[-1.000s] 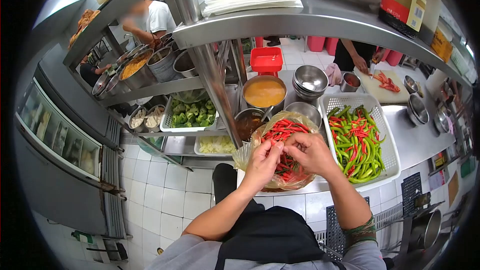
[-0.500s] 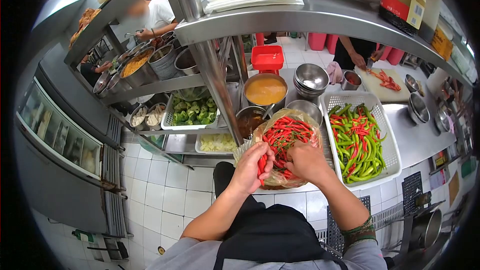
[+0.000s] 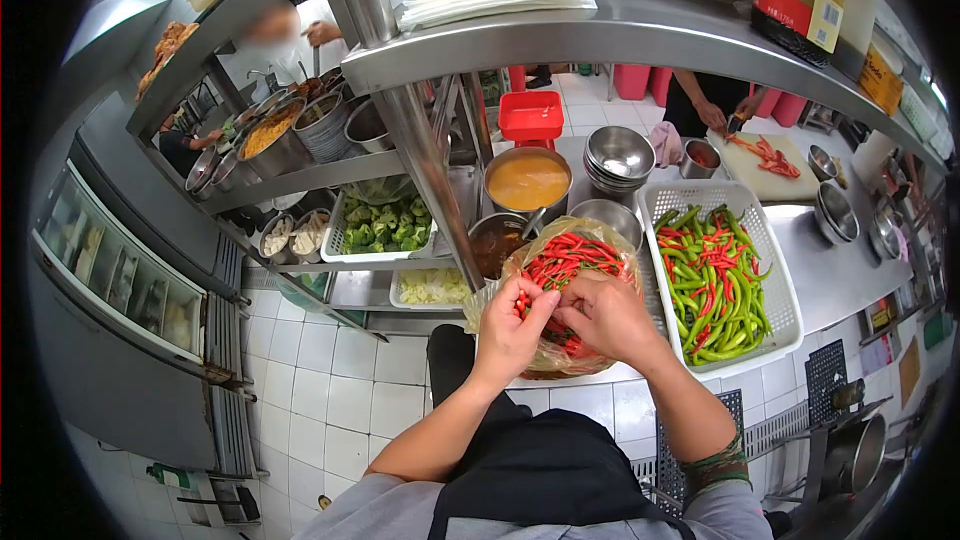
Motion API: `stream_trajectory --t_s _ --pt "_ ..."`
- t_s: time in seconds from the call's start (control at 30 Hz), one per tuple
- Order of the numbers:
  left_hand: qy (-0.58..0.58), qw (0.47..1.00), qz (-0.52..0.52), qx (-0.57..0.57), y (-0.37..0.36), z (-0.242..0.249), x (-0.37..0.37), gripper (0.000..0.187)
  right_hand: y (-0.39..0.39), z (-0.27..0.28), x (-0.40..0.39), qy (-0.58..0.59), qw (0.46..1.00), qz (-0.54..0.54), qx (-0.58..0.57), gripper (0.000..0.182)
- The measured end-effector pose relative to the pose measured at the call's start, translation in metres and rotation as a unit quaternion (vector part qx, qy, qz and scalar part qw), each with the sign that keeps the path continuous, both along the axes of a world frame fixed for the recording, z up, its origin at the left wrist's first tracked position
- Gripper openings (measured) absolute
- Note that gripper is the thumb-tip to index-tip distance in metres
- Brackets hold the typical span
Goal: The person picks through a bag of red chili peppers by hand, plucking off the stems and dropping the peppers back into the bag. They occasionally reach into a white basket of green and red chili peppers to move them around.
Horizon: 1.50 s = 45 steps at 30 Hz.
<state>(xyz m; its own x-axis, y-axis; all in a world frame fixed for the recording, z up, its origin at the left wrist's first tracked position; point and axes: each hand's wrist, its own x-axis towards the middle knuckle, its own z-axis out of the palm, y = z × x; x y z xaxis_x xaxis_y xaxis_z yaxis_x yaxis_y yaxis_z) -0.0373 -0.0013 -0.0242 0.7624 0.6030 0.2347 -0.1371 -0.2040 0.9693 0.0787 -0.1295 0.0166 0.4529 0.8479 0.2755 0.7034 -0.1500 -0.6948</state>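
A clear plastic bag full of small red chillies with green stems stands open in front of me. Over its near edge, my left hand is closed around a few red chillies, whose ends show between the fingers. My right hand meets it, fingertips pinched against the left thumb and fingers; what they pinch is hidden. Just right of the bag sits a white perforated basket holding long green chillies with red ones on top.
A pot of orange liquid, a dark pot and stacked steel bowls stand behind the bag. A steel post rises at left, beneath an overhead shelf. Across the counter, a co-worker's hands work at a cutting board.
My right hand has come up out of the chillies and moved left to my left hand. Their fingertips now meet. The left hand has turned, hiding more of its chillies.
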Motion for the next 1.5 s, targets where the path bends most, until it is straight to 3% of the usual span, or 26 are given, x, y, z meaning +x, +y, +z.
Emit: stream_trajectory --t_s 0.07,0.17,0.23,0.33,0.4,0.43,0.5,0.57,0.63,0.67,0.77,0.87,1.0,1.13,1.33,1.43,1.5 --pt "-0.025 0.993 0.046 0.106 -0.004 0.013 0.0 0.016 0.004 -0.002 -0.004 0.062 0.997 -0.04 0.018 0.017" --pt "-0.003 0.999 0.033 -0.017 -0.001 0.023 0.004 0.016 0.011 -0.008 -0.008 0.105 0.991 -0.074 0.035 0.018" --pt "-0.027 0.997 0.063 0.04 -0.003 0.019 0.005 0.017 0.013 -0.003 -0.011 0.115 0.988 -0.099 0.012 0.016" --pt "-0.074 0.978 0.11 0.159 -0.005 0.014 0.001 0.016 0.015 -0.005 -0.007 0.013 0.99 -0.13 0.063 0.015" --pt "-0.085 0.971 0.12 0.188 -0.003 0.009 -0.002 0.014 0.012 -0.016 0.006 -0.03 0.992 -0.119 0.01 0.015" --pt "-0.085 0.994 0.064 0.026 0.0 0.011 -0.005 0.014 0.011 -0.02 0.012 -0.053 0.992 -0.113 -0.015 0.016" --pt "-0.077 0.951 -0.053 -0.296 0.007 0.022 -0.013 0.015 0.009 -0.023 0.017 -0.08 0.993 -0.076 -0.044 0.017" --pt "-0.089 0.884 -0.102 -0.448 0.014 0.022 -0.015 0.023 0.01 -0.024 0.02 -0.097 0.992 -0.029 -0.076 0.018" --pt "-0.141 0.764 -0.194 -0.599 0.024 0.009 -0.018 0.027 0.015 -0.025 0.021 -0.1 0.988 0.032 -0.112 0.018" --pt "-0.135 0.747 -0.212 -0.615 0.026 0.005 -0.018 0.031 0.016 -0.027 0.021 -0.109 0.987 0.029 -0.117 0.017" --pt "-0.106 0.753 -0.194 -0.62 0.022 0.008 -0.02 0.031 0.022 -0.029 0.027 -0.122 0.987 0.026 -0.101 0.015" --pt "-0.051 0.816 -0.141 -0.558 0.016 0.016 -0.02 0.023 0.019 -0.024 0.041 -0.119 0.993 0.018 0.016 0.011" --pt "-0.029 0.86 -0.131 -0.493 0.017 0.018 -0.01 0.017 0.011 -0.002 0.049 0.077 0.996 -0.033 0.024 0.014" --pt "0.027 0.912 -0.133 -0.387 0.02 0.013 0.009 0.015 0.005 -0.003 0.054 0.283 0.957 -0.01 0.067 0.012" --pt "0.123 0.925 -0.211 -0.292 0.019 0.012 0.033 0.017 0.001 -0.007 0.054 0.356 0.928 0.027 0.105 0.009" --pt "0.091 0.966 -0.2 -0.135 0.018 0.002 0.041 0.018 0.004 -0.016 0.054 0.349 0.932 0.023 0.095 0.008" --pt "0.109 0.967 -0.191 -0.128 0.019 0.002 0.04 0.02 0.005 -0.019 0.055 0.344 0.935 0.023 0.086 0.008"
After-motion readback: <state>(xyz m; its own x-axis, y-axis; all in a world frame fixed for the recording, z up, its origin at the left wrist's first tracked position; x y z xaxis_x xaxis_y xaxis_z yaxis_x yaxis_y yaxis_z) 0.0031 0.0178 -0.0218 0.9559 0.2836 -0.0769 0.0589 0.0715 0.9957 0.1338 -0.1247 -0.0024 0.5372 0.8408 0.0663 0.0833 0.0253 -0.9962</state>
